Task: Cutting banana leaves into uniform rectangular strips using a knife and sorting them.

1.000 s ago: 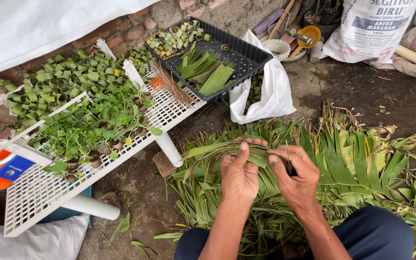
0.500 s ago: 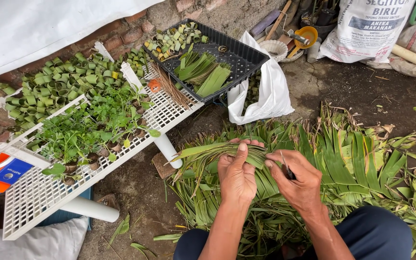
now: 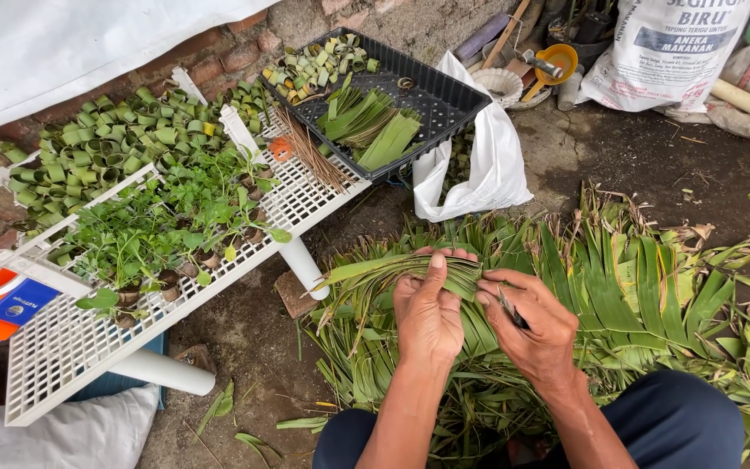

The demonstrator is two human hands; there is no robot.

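My left hand (image 3: pixel 430 314) grips a bundle of long green leaf strips (image 3: pixel 384 271) that fans out to the left. My right hand (image 3: pixel 536 323) sits just right of it, fingers closed around a small dark tool (image 3: pixel 510 308) whose tip meets the cut end of the bundle. Both hands hover over a big heap of green palm leaves (image 3: pixel 635 295) spread on the dirt ground in front of my knees.
A white slatted rack (image 3: pixel 62 347) at left carries small seedlings in leaf cups (image 3: pixel 175 226) and rolled leaf rings (image 3: pixel 123 139). A black tray (image 3: pixel 444 104) holds cut leaf pieces. A white plastic bag (image 3: pixel 488 165), a large sack (image 3: pixel 661 52) and tools lie behind.
Both hands have shifted slightly with the leaf bundle; my left thumb now lies over the strips and the right hand has closed in on the bundle's end.
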